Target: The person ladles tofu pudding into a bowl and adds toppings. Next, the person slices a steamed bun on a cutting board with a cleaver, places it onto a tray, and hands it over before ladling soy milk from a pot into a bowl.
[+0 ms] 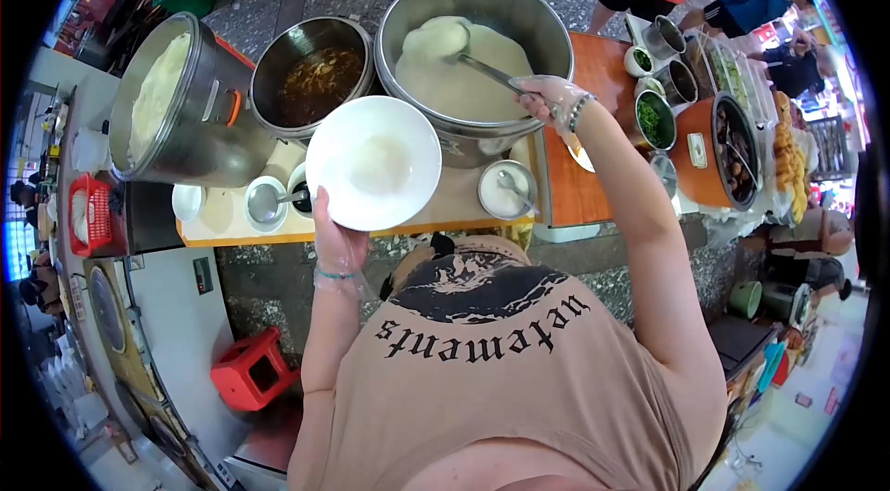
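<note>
My left hand [338, 233], in a clear plastic glove, grips a white bowl [324, 162] by its near rim. A little pale, whitish content lies at the bottom of the bowl. My right hand [553, 103], gloved too, is closed around the handle of a metal ladle [489, 71]. The ladle's head is in the large steel pot [477, 131], heaped with the thick, creamy white food that fills the pot. The bowl is held just in front of this pot and a smaller pot [311, 74] of brown broth with pale shreds.
At the left stands a tall steel container [199, 120] of pale food. On the counter [417, 213] are a ladle in a white dish [266, 204] and a bowl of white powder or liquid [506, 190]. Chopped greens [654, 120] and an orange pot [714, 153] are at right. People stand beyond.
</note>
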The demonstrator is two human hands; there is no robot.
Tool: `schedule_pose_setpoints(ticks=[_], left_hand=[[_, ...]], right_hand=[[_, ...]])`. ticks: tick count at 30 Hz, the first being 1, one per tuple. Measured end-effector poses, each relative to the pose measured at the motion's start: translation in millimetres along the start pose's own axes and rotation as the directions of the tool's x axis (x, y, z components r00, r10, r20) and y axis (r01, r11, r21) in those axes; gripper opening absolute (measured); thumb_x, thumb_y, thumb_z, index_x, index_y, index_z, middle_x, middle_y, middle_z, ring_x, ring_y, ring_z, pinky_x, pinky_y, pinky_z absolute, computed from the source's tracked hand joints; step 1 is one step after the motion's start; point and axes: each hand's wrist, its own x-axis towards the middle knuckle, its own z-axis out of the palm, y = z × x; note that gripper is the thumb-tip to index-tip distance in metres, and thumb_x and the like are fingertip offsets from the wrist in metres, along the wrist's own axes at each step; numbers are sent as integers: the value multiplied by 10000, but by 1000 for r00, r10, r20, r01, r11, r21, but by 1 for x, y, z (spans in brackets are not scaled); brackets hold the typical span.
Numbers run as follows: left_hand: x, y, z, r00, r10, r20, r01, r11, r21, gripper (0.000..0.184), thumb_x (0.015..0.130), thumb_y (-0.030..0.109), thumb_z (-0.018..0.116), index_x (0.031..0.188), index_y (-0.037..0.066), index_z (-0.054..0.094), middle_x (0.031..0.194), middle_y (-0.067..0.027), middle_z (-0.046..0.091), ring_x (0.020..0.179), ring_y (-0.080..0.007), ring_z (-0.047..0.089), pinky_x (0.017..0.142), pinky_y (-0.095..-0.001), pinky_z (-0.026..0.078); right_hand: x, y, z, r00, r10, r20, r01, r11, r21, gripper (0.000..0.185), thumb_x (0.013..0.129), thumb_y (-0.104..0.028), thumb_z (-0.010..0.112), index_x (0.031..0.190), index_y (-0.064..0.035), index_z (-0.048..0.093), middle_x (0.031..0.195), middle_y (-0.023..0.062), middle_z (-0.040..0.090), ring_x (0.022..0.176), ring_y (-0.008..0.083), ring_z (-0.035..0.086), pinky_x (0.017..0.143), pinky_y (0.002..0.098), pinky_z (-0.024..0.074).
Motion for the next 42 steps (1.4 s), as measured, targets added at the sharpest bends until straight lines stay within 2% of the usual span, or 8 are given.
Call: schedule_pose_setpoints(ticks=[5, 9, 12, 16, 21, 26, 29, 42], left_hand=[[17, 6, 14, 998, 25, 52, -25, 1000, 10, 591, 991, 458, 282, 1414, 46, 292, 1380, -139, 439, 1239, -296, 478, 1016, -452, 433], [37, 8, 23, 994, -6, 113, 10, 1000, -28, 602, 995, 481, 258, 1413, 49, 289, 1375, -151, 442, 1214, -307, 503, 979, -466, 473], [53, 7, 30, 986, -11, 168, 12, 1000, -8, 602, 998, 482, 243, 1413, 48, 287, 1365, -161, 450, 1208, -307, 508, 983, -469, 473], [83, -1, 33, 988, -9, 152, -3, 997, 78, 594, 997, 487, 241, 1401, 57, 307, 1324, -155, 489, 1164, -285, 548, 922, -430, 530], [103, -4, 59, 995, -24, 92, 12, 992, 126, 563, 995, 469, 276, 1382, 63, 330, 1289, -142, 517, 1129, -263, 572, 870, -415, 557], [131, -17, 73, 993, -43, 108, 30, 992, 121, 555, 991, 455, 313, 1385, 63, 330, 1274, -138, 533, 1101, -264, 591, 778, -410, 586], [151, -27, 74, 984, -65, 169, 39, 988, 151, 582, 956, 513, 373, 1416, 170, 276, 1310, -105, 481, 1145, -262, 537, 773, -405, 566], [149, -33, 100, 978, -50, 204, 17, 986, 164, 634, 946, 545, 365, 1409, 118, 289, 1291, -124, 496, 1117, -260, 559, 710, -357, 591]], right_hand=[[-18, 20, -16, 988, -34, 151, 24, 997, 70, 175, 938, -205, 534, 907, -33, 545, 635, -42, 496, 436, 1, 404, 343, 129, 317], [-47, 35, -18, 989, -63, 133, 53, 996, 78, 233, 951, -208, 517, 1007, 18, 532, 624, -63, 432, 417, -9, 359, 320, 126, 287], [-71, 39, -25, 981, -50, 188, 31, 994, 103, 148, 927, -192, 538, 935, -47, 565, 629, -75, 431, 442, -7, 337, 341, 143, 224], [-112, 35, -25, 960, -144, 238, 144, 989, 19, 162, 947, -192, 503, 979, -46, 566, 620, -81, 390, 436, -6, 314, 339, 149, 202], [-177, 25, -9, 970, -224, 93, 230, 971, -60, 257, 935, -205, 530, 1055, 12, 600, 610, -85, 385, 438, -12, 325, 340, 147, 201], [-216, 27, -5, 960, -269, 82, 274, 960, -52, 268, 917, -223, 553, 1030, 13, 612, 615, -75, 411, 417, -5, 321, 328, 155, 190], [-226, 36, -10, 944, -312, 103, 319, 946, -62, 268, 888, -224, 583, 1037, -1, 605, 624, -53, 421, 413, 8, 333, 320, 163, 180], [-259, 53, 4, 954, -297, -40, 287, 943, -169, 266, 861, -192, 576, 1053, -9, 585, 627, -27, 448, 412, 32, 360, 344, 184, 201]])
